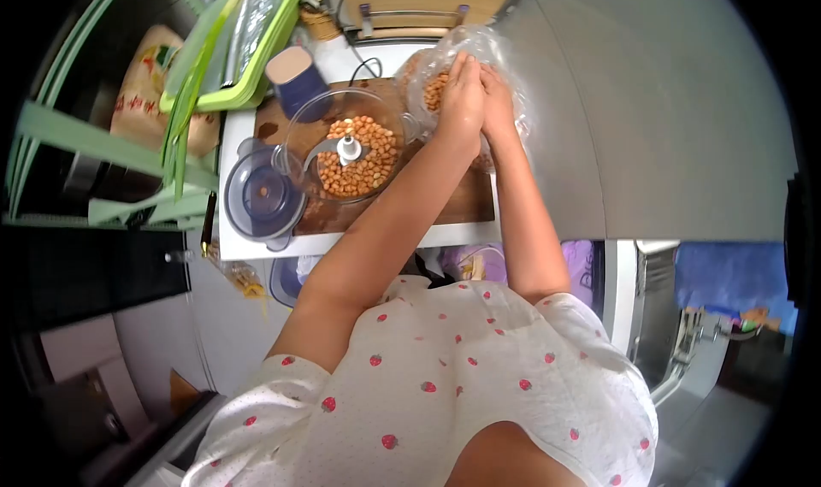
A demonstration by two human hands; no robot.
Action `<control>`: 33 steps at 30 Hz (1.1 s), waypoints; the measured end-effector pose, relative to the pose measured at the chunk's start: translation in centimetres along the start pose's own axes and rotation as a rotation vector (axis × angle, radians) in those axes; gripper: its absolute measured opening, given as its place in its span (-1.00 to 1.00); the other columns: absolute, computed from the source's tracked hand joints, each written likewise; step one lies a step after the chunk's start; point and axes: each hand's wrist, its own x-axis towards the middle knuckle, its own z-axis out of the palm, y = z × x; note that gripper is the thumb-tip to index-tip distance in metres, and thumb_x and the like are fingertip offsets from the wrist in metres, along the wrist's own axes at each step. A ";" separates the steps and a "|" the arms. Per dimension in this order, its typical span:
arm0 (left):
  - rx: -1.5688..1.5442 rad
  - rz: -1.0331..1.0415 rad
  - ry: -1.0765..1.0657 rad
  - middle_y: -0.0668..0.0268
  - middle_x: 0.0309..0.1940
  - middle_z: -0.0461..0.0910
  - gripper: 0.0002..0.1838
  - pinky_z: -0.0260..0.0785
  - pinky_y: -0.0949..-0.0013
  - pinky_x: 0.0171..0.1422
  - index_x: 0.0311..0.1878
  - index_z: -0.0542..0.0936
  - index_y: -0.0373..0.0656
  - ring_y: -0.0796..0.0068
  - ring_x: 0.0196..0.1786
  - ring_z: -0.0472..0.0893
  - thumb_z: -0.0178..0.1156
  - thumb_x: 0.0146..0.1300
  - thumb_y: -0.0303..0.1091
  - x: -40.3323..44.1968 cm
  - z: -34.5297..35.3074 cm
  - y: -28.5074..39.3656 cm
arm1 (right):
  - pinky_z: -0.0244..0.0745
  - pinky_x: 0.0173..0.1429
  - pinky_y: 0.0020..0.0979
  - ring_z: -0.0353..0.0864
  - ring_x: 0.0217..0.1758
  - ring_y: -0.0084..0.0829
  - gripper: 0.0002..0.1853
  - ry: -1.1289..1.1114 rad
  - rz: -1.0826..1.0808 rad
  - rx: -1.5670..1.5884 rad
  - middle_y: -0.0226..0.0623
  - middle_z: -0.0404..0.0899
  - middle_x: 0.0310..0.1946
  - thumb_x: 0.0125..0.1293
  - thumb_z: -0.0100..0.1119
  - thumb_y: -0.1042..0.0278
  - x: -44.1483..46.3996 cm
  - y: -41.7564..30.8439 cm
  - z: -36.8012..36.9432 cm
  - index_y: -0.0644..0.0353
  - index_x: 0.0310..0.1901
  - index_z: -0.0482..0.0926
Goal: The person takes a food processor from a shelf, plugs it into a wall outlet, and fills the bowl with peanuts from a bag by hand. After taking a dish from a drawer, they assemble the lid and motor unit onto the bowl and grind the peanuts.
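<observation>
Side by side and touching, my left hand (464,99) and my right hand (498,104) are over a clear plastic bag (503,53) of peanuts (434,90). The left fingers are stretched out straight; those of the right hand also look extended, partly hidden behind the left. Whether anything lies between the palms cannot be seen. To their left stands a clear food processor bowl (299,132), with a white-hubbed blade (348,149) in the middle of reddish-skinned peanuts (369,177). A bluish transparent lid (263,194) lies beside the bowl.
Bowl and bag rest on a brown wooden board (466,205) on a white table (376,246). Behind the bowl is a dark blue motor unit (297,81). A green basket (272,55) with scallion stalks (181,128) sits at the back left. A grey panel (676,119) borders the right side.
</observation>
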 end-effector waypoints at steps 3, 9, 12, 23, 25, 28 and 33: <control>0.152 0.117 -0.064 0.25 -0.06 0.43 -0.60 0.27 0.41 0.06 0.02 0.41 -0.26 0.41 -0.02 0.43 -0.06 0.30 -0.13 -0.6 0.1 -0.7 | 0.24 0.15 -0.27 0.41 0.06 -0.09 -0.61 0.187 0.048 0.091 0.05 0.48 -0.09 0.19 -0.02 0.15 -1.6 -3.0 -2.1 0.26 -0.06 0.51; 0.119 0.010 -0.258 0.24 0.00 0.41 -0.62 0.21 0.45 0.13 0.05 0.40 -0.29 0.45 0.01 0.41 -0.03 0.27 -0.24 -4.6 -1.5 -2.4 | 0.40 -0.19 -0.58 0.49 -0.26 -0.61 -0.73 0.418 0.557 0.608 -0.23 0.57 -0.25 0.18 0.10 0.37 -7.4 -4.8 -3.1 0.33 -0.12 0.53; 0.256 -0.047 -0.332 0.21 0.06 0.37 -0.58 0.17 0.41 0.20 0.10 0.36 -0.34 0.39 0.09 0.36 -0.04 0.27 -0.25 -8.5 -2.7 -2.6 | 0.39 -0.09 -0.58 0.49 -0.18 -0.57 -0.69 0.482 0.545 0.832 -0.25 0.55 -0.17 0.24 0.03 0.38 -11.2 -5.6 -3.4 0.36 -0.03 0.47; 0.355 -0.746 -0.803 0.16 0.12 0.33 -0.54 0.20 0.37 0.20 0.16 0.31 -0.32 0.35 0.14 0.36 -0.13 0.31 -0.19 -20.9 -6.2 -15.0 | 0.32 0.09 -0.33 0.47 -0.02 -0.18 -0.66 0.998 0.677 0.203 -0.06 0.51 -0.14 0.20 -0.06 0.28 -30.8 -6.3 -10.4 0.26 -0.03 0.45; 0.349 -0.831 -0.911 0.18 0.11 0.34 -0.55 0.20 0.39 0.20 0.15 0.32 -0.33 0.36 0.14 0.36 -0.15 0.32 -0.19 -24.9 -6.0 -15.8 | 0.33 0.03 -0.25 0.45 -0.04 -0.06 -0.69 1.081 0.806 0.188 -0.02 0.50 -0.18 0.15 -0.07 0.29 -33.5 -9.8 -13.2 0.21 -0.08 0.46; 0.381 -0.955 -0.967 0.20 0.06 0.38 -0.54 0.22 0.39 0.17 0.16 0.31 -0.30 0.38 0.09 0.38 -0.15 0.32 -0.18 -32.4 -5.8 -16.1 | 0.33 0.02 -0.25 0.45 -0.04 -0.08 -0.69 1.264 0.849 0.130 -0.03 0.49 -0.16 0.15 -0.07 0.28 -39.0 -10.8 -15.2 0.20 -0.09 0.46; 0.352 -1.145 -1.123 0.29 -0.15 0.45 -0.59 0.32 0.45 -0.04 0.11 0.36 -0.20 0.50 -0.10 0.46 -0.12 0.31 -0.15 -44.4 -7.7 -19.5 | 0.34 0.01 -0.27 0.44 -0.03 -0.11 -0.67 1.447 0.923 0.094 -0.05 0.47 -0.13 0.15 -0.06 0.26 -51.0 -13.6 -19.9 0.18 -0.06 0.44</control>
